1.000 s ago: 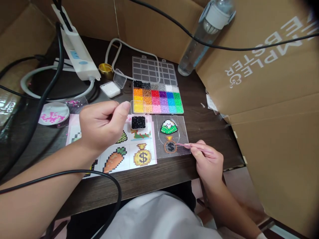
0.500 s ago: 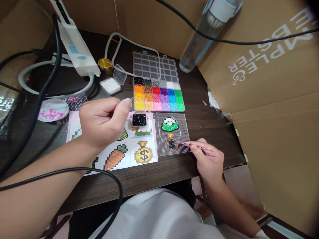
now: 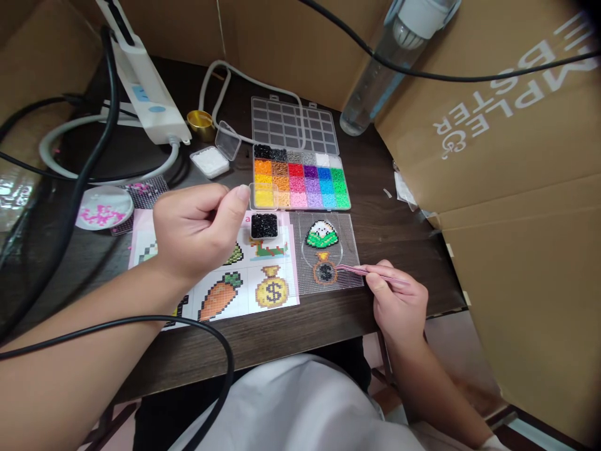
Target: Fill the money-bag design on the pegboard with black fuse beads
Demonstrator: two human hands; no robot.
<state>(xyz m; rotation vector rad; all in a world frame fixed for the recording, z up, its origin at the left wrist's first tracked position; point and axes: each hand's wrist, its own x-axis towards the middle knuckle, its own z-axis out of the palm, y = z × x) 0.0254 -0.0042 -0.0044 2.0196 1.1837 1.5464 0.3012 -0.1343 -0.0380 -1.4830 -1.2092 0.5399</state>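
Observation:
My right hand [image 3: 399, 297] pinches pink tweezers [image 3: 370, 271], whose tips reach the right edge of a money-bag bead design [image 3: 325, 270] on the clear pegboard [image 3: 350, 250]. The bag has an orange-brown outline and a dark dollar sign. Above it on the board is a green and white bead design [image 3: 322, 235]. My left hand [image 3: 200, 228] is closed, thumb against the curled fingers, over a pattern sheet [image 3: 244, 297]. Its thumb tip is beside the clear lid of a small box of black beads [image 3: 264, 226]; whether it grips anything is hidden.
Behind the sheet lies a compartment box of coloured beads [image 3: 303, 181], clear lid raised. A box of white beads [image 3: 210, 162], a gold cup [image 3: 201, 124] and a dish of pink beads [image 3: 104, 208] stand left. A power strip [image 3: 150, 103], cables, a bottle [image 3: 375, 81] and cardboard walls [image 3: 507, 188] surround the table.
The tweezer tips have shifted slightly right across the money-bag design, and my right hand has drawn back a little. My left hand keeps its closed pose. The whole view has shifted slightly.

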